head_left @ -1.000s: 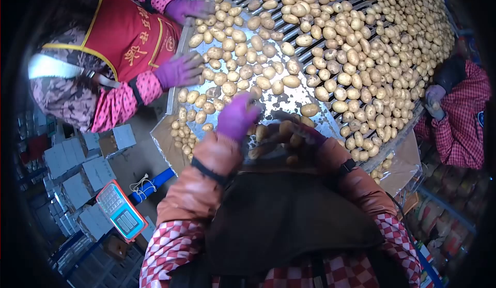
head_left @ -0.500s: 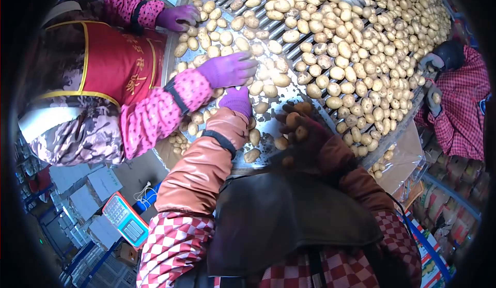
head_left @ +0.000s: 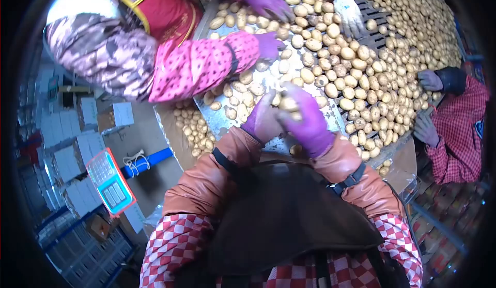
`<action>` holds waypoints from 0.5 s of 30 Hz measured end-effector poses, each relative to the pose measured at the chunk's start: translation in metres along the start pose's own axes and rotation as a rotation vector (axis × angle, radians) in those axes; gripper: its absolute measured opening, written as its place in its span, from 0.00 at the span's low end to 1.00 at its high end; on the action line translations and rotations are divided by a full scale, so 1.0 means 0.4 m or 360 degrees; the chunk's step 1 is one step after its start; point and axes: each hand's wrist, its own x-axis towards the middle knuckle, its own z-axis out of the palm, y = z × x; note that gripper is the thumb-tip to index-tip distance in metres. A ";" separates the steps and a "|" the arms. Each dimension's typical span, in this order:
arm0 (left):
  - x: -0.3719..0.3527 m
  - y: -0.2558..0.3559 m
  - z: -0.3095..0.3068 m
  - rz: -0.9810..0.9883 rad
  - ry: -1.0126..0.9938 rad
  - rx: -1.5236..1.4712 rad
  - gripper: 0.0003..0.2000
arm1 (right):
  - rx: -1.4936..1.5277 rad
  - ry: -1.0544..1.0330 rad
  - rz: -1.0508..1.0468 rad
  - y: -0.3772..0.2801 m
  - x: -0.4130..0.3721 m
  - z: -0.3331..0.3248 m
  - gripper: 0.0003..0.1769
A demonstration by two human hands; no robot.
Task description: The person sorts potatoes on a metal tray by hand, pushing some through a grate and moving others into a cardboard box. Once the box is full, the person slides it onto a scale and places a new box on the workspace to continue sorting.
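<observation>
In purple gloves, both of my hands meet over the metal sorting plate (head_left: pixel 209 122). My right hand (head_left: pixel 310 120) is curled around a few yellow potatoes (head_left: pixel 289 105), blurred by motion. Against the near side of this bunch my left hand (head_left: pixel 262 118) is cupped, its fingers bent and pointing away from me. Loose potatoes (head_left: pixel 243 112) lie on the plate just beyond and left of my left hand. A single potato (head_left: pixel 296 149) sits below my right wrist.
A heap of potatoes (head_left: pixel 356 76) covers the slatted rack. At left a co-worker's purple-gloved hand (head_left: pixel 268 45) reaches over the plate; another person's white glove (head_left: pixel 351 17) is at the top. A grey-gloved hand (head_left: pixel 426 128) rests at right. Below left stands a scale (head_left: pixel 111 182).
My right hand has moved up and left with potatoes, meeting my left hand, which has shifted down and right. The view has swung, and the left co-worker appears farther up and right.
</observation>
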 end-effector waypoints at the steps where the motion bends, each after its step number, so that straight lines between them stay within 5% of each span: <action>1: -0.025 0.005 -0.011 0.0658 -0.0196 0.1017 0.20 | -0.0294 -0.0203 -0.0280 -0.015 0.019 0.045 0.36; 3: -0.097 0.016 -0.051 0.0477 0.0353 0.0666 0.17 | -0.0341 -0.0411 -0.0240 -0.097 0.023 0.114 0.40; 5: -0.163 0.045 -0.104 -0.0175 0.0664 -0.0941 0.12 | 0.0010 -0.0537 -0.0345 -0.132 0.031 0.153 0.38; 6: -0.201 0.003 -0.228 0.0158 0.0083 -0.0946 0.11 | 0.0188 -0.0601 -0.0385 -0.142 0.031 0.164 0.36; 8: -0.302 0.017 -0.395 0.0395 -0.0259 -0.0983 0.09 | 0.0365 -0.0772 -0.0119 -0.115 0.009 0.170 0.35; 10: -0.397 0.058 -0.513 0.0466 0.0401 -0.0455 0.14 | 0.0631 -0.0925 0.0327 -0.104 0.007 0.136 0.34; 13: -0.477 0.088 -0.662 -0.0001 0.1704 0.1755 0.24 | 0.0668 -0.0719 0.0718 -0.006 -0.060 0.127 0.34; 15: -0.397 0.074 -0.661 0.0315 0.1774 0.2459 0.30 | 0.0519 -0.0601 0.0751 0.030 -0.073 0.103 0.33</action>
